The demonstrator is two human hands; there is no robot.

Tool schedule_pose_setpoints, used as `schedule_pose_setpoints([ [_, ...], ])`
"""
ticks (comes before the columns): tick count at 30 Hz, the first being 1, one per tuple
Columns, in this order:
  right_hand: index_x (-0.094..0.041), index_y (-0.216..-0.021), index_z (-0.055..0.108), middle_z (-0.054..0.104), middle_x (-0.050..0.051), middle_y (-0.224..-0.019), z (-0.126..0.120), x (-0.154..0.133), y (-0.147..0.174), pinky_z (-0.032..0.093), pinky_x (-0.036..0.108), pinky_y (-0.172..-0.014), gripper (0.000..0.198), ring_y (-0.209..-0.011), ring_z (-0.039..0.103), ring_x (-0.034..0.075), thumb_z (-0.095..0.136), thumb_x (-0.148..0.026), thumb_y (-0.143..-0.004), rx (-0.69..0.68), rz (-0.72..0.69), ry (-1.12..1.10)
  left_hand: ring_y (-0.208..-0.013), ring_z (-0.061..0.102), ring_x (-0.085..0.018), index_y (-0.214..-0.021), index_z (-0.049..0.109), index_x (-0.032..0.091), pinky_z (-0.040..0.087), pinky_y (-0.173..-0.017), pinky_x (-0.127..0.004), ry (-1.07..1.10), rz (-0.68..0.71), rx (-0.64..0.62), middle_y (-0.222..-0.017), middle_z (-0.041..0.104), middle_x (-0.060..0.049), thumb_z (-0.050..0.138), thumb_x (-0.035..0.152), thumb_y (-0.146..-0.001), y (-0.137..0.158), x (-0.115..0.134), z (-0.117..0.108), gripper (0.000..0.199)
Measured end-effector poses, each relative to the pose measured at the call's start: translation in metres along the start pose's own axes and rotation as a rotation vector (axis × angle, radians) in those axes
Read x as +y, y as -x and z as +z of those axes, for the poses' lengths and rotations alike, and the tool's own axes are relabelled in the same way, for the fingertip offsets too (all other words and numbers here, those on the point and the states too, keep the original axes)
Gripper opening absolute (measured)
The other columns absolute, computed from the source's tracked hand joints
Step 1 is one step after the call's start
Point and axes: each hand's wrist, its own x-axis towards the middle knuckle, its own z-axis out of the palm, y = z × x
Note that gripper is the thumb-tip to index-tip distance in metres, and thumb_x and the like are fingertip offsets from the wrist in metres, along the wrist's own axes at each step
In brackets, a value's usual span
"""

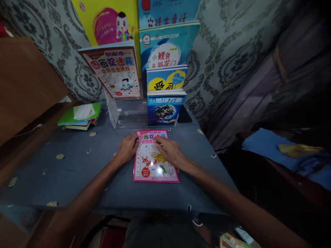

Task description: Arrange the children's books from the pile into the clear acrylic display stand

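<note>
A pink children's activity book (154, 168) lies flat on the grey-blue tablecloth (77, 165), cover up, with a tiger and a fox drawn on it. My left hand (127, 148) rests at the book's upper left edge, fingers touching the cover. My right hand (169, 150) lies palm down across the book's upper right part, fingers spread. Neither hand grips anything.
A clear acrylic stand (121, 113) sits behind the book. Several picture books (165, 110) stand upright in tiers against the patterned wall. A stack of thin books with a green cover (80, 115) lies at the left. A dark phone (184, 115) rests right of the stand.
</note>
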Motion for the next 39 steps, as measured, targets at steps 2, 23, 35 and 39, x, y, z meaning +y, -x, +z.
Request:
schedule_pose_setpoints([
  [2, -0.020, -0.142, 0.055, 0.062, 0.015, -0.142, 0.019, -0.012, -0.020, 0.045, 0.050, -0.110, 0.046, -0.132, 0.058, 0.029, 0.035, -0.038, -0.104, -0.053, -0.130, -0.048, -0.108, 0.065, -0.025, -0.118, 0.059, 0.018, 0.051, -0.098, -0.045, 0.039, 0.033, 0.014, -0.118, 0.069, -0.012, 0.045, 0.020, -0.097, 0.002, -0.005, 0.003, 0.025],
  [23, -0.013, -0.143, 0.055, 0.052, 0.019, -0.152, 0.012, 0.048, -0.032, 0.026, 0.058, -0.123, 0.059, -0.143, 0.047, 0.031, 0.031, -0.051, -0.105, -0.088, -0.019, 0.102, -0.130, 0.059, -0.029, -0.119, 0.059, 0.020, 0.049, -0.107, -0.051, 0.029, 0.071, 0.060, -0.130, 0.068, -0.013, 0.044, 0.025, -0.099, 0.006, -0.015, 0.012, 0.025],
  [35, -0.017, -0.130, 0.067, 0.069, 0.013, -0.134, -0.004, 0.081, -0.036, 0.045, 0.045, -0.111, 0.066, -0.126, 0.063, 0.026, 0.025, -0.062, -0.104, 0.080, 0.057, -0.337, -0.151, 0.035, -0.029, -0.143, 0.053, 0.016, 0.030, -0.121, -0.057, -0.135, 0.160, -0.205, -0.153, 0.052, -0.015, 0.040, 0.032, -0.104, -0.025, 0.011, 0.012, 0.044],
  [39, -0.013, -0.132, 0.065, 0.067, 0.016, -0.135, -0.003, 0.082, -0.036, 0.043, 0.045, -0.113, 0.073, -0.127, 0.062, 0.027, 0.025, -0.067, -0.102, 0.078, 0.044, -0.362, -0.154, 0.027, -0.030, -0.150, 0.047, 0.019, 0.027, -0.122, -0.058, -0.126, 0.222, -0.304, -0.161, 0.042, -0.013, 0.037, 0.037, -0.106, -0.044, 0.021, 0.023, 0.048],
])
